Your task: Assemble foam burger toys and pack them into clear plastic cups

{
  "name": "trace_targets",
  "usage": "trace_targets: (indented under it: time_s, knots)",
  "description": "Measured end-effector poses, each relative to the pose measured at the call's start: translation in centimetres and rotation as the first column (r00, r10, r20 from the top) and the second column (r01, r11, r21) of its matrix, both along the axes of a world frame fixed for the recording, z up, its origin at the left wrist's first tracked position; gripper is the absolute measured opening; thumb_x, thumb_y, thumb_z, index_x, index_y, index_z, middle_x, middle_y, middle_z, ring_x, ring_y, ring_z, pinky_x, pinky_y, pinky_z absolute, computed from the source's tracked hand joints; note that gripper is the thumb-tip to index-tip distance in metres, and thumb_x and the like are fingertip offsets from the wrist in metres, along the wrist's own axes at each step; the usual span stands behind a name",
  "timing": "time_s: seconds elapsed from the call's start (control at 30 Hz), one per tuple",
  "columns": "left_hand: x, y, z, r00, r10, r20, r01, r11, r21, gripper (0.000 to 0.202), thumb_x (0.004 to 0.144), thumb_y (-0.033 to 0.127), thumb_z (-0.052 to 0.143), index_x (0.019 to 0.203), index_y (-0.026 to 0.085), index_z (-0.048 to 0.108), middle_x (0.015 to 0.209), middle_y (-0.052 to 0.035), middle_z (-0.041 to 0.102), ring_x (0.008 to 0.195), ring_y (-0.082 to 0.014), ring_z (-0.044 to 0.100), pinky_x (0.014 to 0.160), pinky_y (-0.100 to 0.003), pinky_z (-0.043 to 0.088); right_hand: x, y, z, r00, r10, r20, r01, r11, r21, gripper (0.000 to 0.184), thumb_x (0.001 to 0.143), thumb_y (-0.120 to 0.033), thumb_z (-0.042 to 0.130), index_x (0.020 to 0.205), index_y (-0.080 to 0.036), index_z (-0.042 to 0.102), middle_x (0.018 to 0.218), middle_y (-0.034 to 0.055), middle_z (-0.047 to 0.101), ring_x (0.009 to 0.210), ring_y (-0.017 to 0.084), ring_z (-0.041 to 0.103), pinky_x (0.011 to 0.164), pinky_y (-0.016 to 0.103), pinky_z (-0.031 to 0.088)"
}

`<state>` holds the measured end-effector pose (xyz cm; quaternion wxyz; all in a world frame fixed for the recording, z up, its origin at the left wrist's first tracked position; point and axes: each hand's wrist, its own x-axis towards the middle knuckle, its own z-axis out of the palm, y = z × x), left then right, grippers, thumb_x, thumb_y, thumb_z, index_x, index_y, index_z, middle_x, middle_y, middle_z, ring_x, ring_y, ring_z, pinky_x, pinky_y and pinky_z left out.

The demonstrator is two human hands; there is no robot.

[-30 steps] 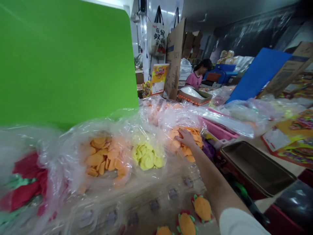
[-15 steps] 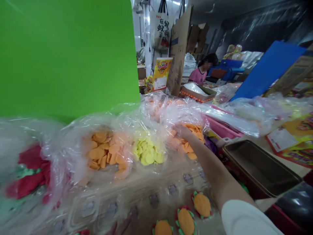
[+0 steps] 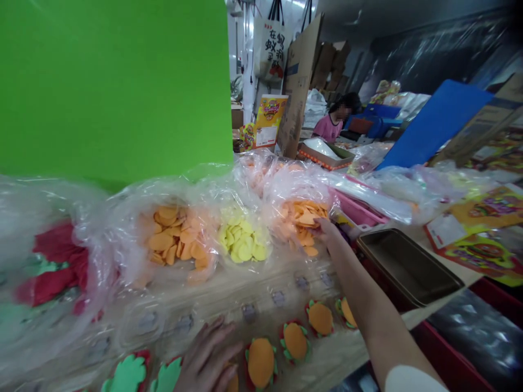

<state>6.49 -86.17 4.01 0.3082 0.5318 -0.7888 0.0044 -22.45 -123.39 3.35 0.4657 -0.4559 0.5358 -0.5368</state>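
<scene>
My right hand [image 3: 330, 233] reaches into a clear plastic bag of orange foam discs [image 3: 304, 218]; its fingers are curled at the bag's right edge, and what they hold is hidden. My left hand [image 3: 206, 359] lies flat with fingers spread on a clear plastic blister tray [image 3: 261, 305] at the bottom, beside foam burger pieces [image 3: 260, 362]. To the left sit a bag of yellow discs [image 3: 243, 244] and another bag of orange discs [image 3: 175, 242].
A green board [image 3: 114, 87] stands upright behind the bags. A red and green foam bag [image 3: 44, 272] lies far left. A brown metal tray [image 3: 408, 267] sits right of my arm, printed cards [image 3: 482, 228] beyond it. A person in pink [image 3: 329, 126] sits far back.
My right hand has drawn back from the middle of the orange disc bag to its right edge. My left hand has come into view on the blister tray. The camera has tilted down.
</scene>
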Motion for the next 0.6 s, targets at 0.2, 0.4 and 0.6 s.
trace_targets:
  time_s: [0.2,0.4,0.6]
  knots:
    - [-3.0,-0.4,3.4,0.928,0.054,-0.368,0.075,0.941,0.329,0.028,0.085,0.022,0.044,0.108,0.029,0.058,0.121,-0.0034,0.054,0.118,-0.0172,0.045,0.096,-0.030,0.041,1.1,3.1,0.5,0.996,0.024,0.082,-0.027,0.999,0.035,0.038,0.056,-0.017,0.064,0.093,-0.021,0.058,0.073,-0.0011,0.059,0.058,0.013,0.058,0.045,0.024,0.050]
    - [-5.0,-2.1,6.1,0.654,0.269,-0.707,0.253,0.803,0.540,0.025,0.086,0.033,0.044,0.101,0.024,0.061,0.109,-0.0051,0.060,0.106,-0.0187,0.052,0.096,-0.034,0.039,0.2,4.8,2.3,0.978,0.019,0.210,-0.021,1.000,0.007,0.038,0.057,-0.018,0.064,0.094,-0.022,0.055,0.075,-0.0032,0.059,0.061,0.011,0.058,0.047,0.020,0.049]
    - [-7.4,-5.4,9.1,0.211,0.462,-0.862,0.551,0.672,0.495,0.033,0.080,0.037,0.054,0.109,0.022,0.055,0.119,-0.0088,0.054,0.111,-0.0219,0.049,0.092,-0.036,0.041,-0.3,7.3,5.8,0.923,0.089,0.376,-0.048,0.992,-0.116,0.030,0.060,-0.025,0.067,0.086,-0.023,0.052,0.083,-0.0037,0.062,0.074,0.011,0.060,0.063,0.024,0.052]
